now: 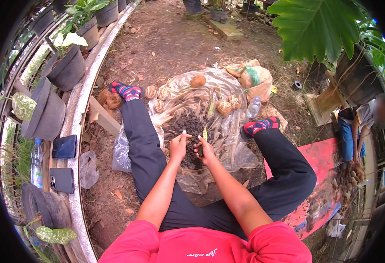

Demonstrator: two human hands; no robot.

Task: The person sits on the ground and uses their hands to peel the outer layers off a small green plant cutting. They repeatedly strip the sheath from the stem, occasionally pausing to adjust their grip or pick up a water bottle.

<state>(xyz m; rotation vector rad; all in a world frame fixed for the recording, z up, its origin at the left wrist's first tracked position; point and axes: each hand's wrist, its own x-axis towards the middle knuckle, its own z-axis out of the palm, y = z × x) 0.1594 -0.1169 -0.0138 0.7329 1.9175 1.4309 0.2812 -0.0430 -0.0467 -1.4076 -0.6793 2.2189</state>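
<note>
Both my hands are over dark crumbly soil [189,123] on a clear plastic sheet [241,154] between my legs. My left hand [179,146] has its thumb and fingertips close together; whether anything is between them I cannot tell. My right hand [205,149], palm up with curled fingers, holds a dark clump of soil [200,151]. A yellow-green leaf [205,133] stands just beyond its fingertips. Several string-wrapped fibre balls lie on the sheet, among them one at the left [159,105] and one at the right [224,107]. A plain brown fibre ball [198,81] sits at the far side.
A plastic bottle [253,107] and a woven sack [256,80] lie at the sheet's right. Brown fibre [109,99] is by my left foot. A ledge [77,131] at left carries pots and two phones [64,146]. Another person [353,131] sits beside a red mat [320,157] at right.
</note>
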